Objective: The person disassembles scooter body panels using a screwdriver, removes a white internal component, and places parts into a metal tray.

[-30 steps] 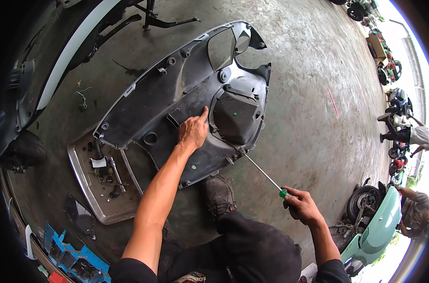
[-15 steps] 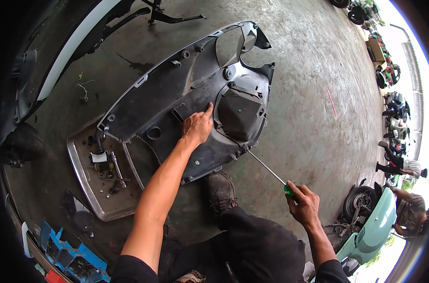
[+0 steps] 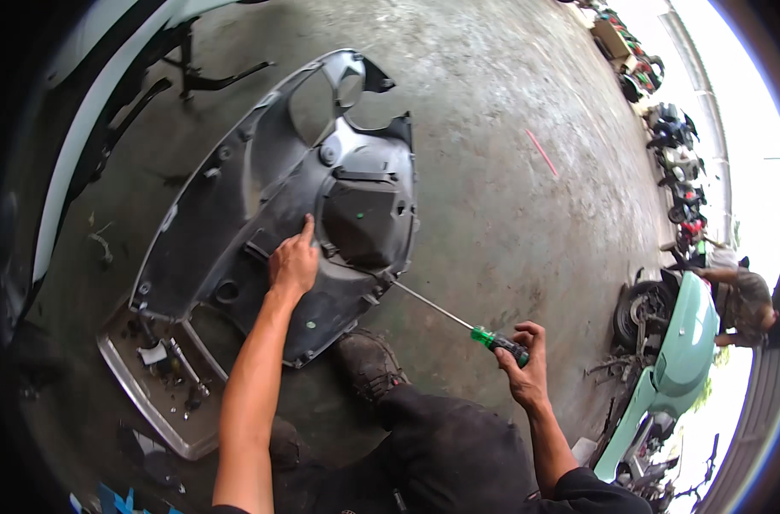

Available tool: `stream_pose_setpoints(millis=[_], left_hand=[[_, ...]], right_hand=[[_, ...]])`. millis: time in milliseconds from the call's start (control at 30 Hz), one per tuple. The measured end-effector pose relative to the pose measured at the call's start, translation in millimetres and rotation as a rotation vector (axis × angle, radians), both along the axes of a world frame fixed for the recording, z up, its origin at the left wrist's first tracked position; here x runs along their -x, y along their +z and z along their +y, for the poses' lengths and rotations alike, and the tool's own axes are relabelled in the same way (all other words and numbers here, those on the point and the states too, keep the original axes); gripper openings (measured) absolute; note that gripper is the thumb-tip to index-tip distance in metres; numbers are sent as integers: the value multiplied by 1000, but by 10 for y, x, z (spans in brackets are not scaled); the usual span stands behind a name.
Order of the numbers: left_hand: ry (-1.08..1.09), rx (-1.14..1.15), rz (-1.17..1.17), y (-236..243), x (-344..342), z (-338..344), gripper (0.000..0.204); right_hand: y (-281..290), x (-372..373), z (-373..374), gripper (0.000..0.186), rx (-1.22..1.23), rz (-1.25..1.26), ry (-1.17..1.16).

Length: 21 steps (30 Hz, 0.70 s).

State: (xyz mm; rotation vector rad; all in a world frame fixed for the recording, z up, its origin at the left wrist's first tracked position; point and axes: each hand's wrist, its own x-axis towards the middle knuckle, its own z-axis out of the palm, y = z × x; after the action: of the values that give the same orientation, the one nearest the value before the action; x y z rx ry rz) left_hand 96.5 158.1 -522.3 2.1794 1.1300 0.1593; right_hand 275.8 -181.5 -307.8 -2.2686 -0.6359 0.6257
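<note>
A large black plastic scooter body panel [image 3: 203, 224] lies inner side up on the floor in front of me. My left hand [image 3: 293, 265] rests on it with the index finger stretched out, beside the raised box-shaped part [image 3: 362, 224]; the other fingers look partly curled, holding nothing. To the right, my right hand [image 3: 527, 364] grips the rear of a screwdriver [image 3: 500, 341] with a green and black handle. Its long metal shaft runs up-left to the panel's lower right edge. Whether the tip sits in a screw is too small to see.
At the lower left a metal tray [image 3: 141, 409] holds a socket wrench and small parts, partly under the panel. My shoe [image 3: 363, 364] is near the panel's lower edge. A pale green scooter [image 3: 683, 360] with a person beside it stands right; a pink stick [image 3: 543, 152] lies on the floor.
The whole view has shifted, so the panel appears further left. My right hand sits further back on the screwdriver, showing more of the handle. The left hand stays on the panel.
</note>
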Motion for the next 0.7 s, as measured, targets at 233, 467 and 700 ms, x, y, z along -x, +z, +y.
stream_pose_setpoints(millis=[233, 467, 700], left_hand=[[2, -42, -59, -176, 149, 89, 62], [-38, -27, -45, -185, 98, 22, 62], [-30, -89, -119, -338, 186, 96, 61]], right_hand=[[38, 45, 252, 36, 18, -21, -97], [123, -16, 97, 42, 219, 439, -224], [-69, 115, 156, 42, -88, -120, -107]])
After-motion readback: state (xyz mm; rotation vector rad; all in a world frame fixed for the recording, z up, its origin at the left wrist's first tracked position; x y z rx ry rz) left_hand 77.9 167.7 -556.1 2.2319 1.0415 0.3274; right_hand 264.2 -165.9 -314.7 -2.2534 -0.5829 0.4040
